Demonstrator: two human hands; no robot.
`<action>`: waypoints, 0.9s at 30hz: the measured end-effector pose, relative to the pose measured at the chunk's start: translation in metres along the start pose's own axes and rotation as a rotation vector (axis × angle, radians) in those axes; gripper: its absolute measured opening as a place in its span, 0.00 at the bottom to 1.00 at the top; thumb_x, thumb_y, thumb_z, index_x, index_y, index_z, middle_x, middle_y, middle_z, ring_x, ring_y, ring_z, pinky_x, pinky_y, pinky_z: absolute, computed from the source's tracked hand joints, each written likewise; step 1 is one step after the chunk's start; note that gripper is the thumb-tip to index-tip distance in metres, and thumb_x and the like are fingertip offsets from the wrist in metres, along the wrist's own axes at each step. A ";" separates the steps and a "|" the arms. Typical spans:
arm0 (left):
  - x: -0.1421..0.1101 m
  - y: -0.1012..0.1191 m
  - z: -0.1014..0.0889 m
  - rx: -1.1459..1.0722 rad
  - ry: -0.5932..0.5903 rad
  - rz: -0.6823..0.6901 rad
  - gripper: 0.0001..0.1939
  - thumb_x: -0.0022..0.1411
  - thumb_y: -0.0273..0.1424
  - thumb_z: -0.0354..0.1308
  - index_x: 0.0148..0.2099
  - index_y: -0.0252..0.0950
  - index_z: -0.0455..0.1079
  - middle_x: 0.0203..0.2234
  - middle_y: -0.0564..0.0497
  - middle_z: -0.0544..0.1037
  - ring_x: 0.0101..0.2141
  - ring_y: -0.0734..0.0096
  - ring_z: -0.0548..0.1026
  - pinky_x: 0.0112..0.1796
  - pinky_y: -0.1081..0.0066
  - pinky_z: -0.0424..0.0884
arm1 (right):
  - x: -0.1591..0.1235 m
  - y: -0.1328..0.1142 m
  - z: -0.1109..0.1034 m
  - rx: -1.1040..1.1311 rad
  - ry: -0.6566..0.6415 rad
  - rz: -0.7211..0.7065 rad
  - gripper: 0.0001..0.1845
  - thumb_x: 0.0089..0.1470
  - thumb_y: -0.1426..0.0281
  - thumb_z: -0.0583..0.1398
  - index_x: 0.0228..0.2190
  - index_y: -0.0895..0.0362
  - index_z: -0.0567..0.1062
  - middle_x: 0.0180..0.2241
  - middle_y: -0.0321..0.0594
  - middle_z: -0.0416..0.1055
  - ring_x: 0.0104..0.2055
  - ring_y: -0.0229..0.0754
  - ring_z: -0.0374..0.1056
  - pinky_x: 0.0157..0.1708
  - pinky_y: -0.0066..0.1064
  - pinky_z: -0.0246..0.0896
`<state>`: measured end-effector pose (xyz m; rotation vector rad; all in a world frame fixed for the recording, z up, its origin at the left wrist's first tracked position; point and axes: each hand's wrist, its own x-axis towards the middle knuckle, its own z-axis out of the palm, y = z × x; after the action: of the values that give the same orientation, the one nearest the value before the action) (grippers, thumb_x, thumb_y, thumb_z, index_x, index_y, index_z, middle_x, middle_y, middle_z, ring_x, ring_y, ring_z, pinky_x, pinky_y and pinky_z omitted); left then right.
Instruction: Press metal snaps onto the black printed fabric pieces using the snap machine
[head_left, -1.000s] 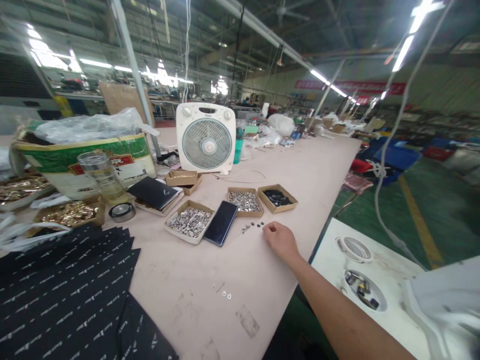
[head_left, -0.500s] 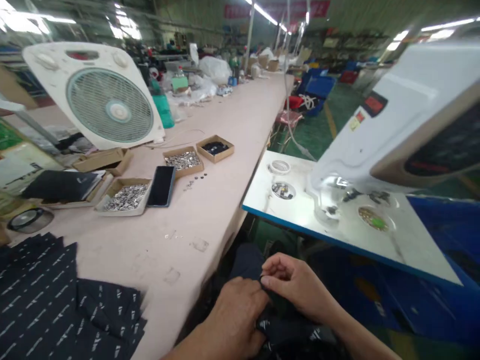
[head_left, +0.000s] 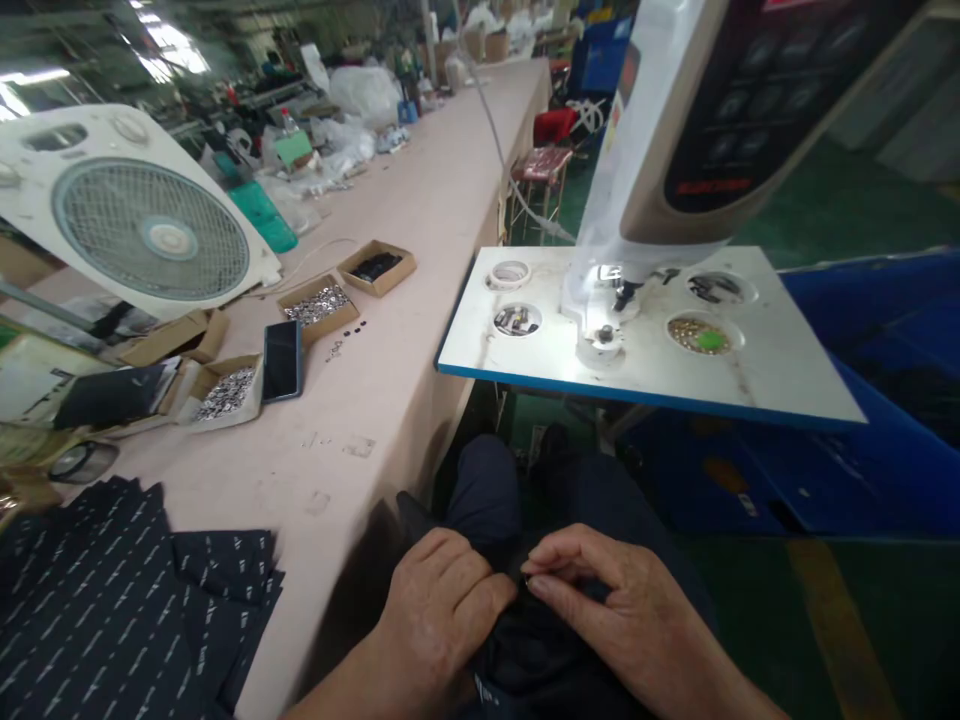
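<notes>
Above my lap, a piece of dark cloth (head_left: pixel 551 655) with some white print hangs between my hands. My left hand (head_left: pixel 442 605) is closed on the cloth, fingers curled down over it. Thumb and forefinger of my right hand (head_left: pixel 626 605) pinch at the cloth's edge, close to the left fingertips. A tiny glint shows at that pinch, too small to name. In front of me stands a white press machine (head_left: pixel 607 240) with a dark button panel, over a white worktop (head_left: pixel 540 355) with a blue edge. Round wells in it hold small metal parts.
Dark printed cloth pieces (head_left: pixel 97 600) lie stacked on the long table (head_left: pixel 405 330) at left. Beyond them are a phone (head_left: pixel 282 360), a carton of metal parts (head_left: pixel 225 393), another such carton (head_left: pixel 319 305), a carton of black parts (head_left: pixel 377 266) and a box fan (head_left: pixel 157 215).
My view has turned right and down, so the machine and table sit further left and higher. My hands stay close together at the cloth; the right one still pinches.
</notes>
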<state>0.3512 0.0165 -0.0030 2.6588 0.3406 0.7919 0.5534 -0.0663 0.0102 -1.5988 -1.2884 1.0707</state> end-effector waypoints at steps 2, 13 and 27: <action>0.002 0.004 -0.001 0.000 0.013 0.005 0.11 0.68 0.24 0.46 0.43 0.32 0.70 0.27 0.48 0.73 0.30 0.67 0.68 0.37 0.63 0.65 | -0.004 0.000 -0.002 0.016 0.007 -0.020 0.06 0.54 0.73 0.63 0.34 0.52 0.80 0.32 0.32 0.82 0.33 0.37 0.78 0.37 0.25 0.72; 0.007 0.019 -0.005 0.028 -0.012 0.015 0.11 0.70 0.24 0.46 0.42 0.33 0.70 0.27 0.49 0.74 0.30 0.69 0.70 0.40 0.64 0.67 | -0.016 0.007 -0.002 0.031 0.027 -0.046 0.10 0.53 0.72 0.65 0.39 0.50 0.80 0.34 0.36 0.82 0.35 0.42 0.79 0.39 0.31 0.76; 0.007 0.024 -0.004 0.002 -0.016 -0.017 0.09 0.69 0.25 0.48 0.42 0.34 0.70 0.28 0.49 0.75 0.31 0.69 0.71 0.36 0.66 0.65 | -0.025 0.014 -0.001 -0.163 -0.022 -0.282 0.16 0.57 0.78 0.61 0.44 0.50 0.77 0.37 0.31 0.82 0.37 0.36 0.79 0.40 0.23 0.71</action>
<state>0.3580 -0.0022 0.0130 2.6588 0.3592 0.7652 0.5552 -0.0932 0.0003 -1.4694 -1.5953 0.8284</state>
